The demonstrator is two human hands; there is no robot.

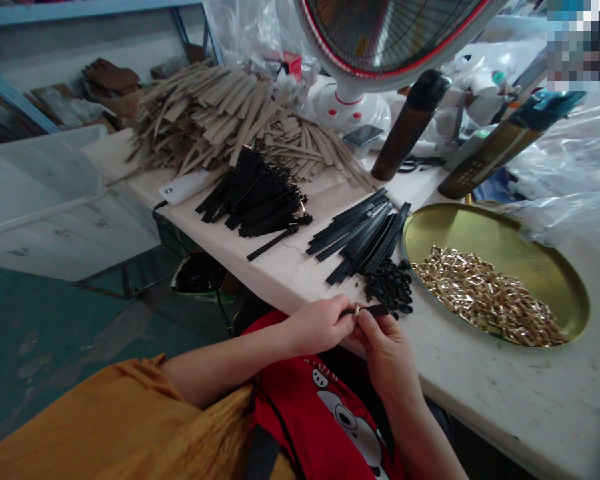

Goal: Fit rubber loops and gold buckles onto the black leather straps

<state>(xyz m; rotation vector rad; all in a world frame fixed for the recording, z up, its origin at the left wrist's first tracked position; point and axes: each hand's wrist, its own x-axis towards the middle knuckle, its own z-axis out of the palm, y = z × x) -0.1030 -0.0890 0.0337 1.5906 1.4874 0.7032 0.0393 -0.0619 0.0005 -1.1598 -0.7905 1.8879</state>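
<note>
My left hand [325,325] and my right hand [384,343] meet at the table's front edge, both with fingers pinched. Between them is a short black strap [377,310] with a small gold buckle [357,311] on it. The left fingers grip the strap on one side of the buckle; the right thumb and fingers press at the buckle and the strap's other side. Just beyond lie small black loops [390,283] in a heap and a fan of flat black straps [365,230]. To the right, a round gold tray [545,263] holds many gold buckles [490,300].
Black straps with buckles [260,197] are piled left of centre, before a large heap of beige strips [205,120]. A fan [350,100], a brown spray can [410,127] and another can [500,153] stand behind. A white bin [55,233] is at left.
</note>
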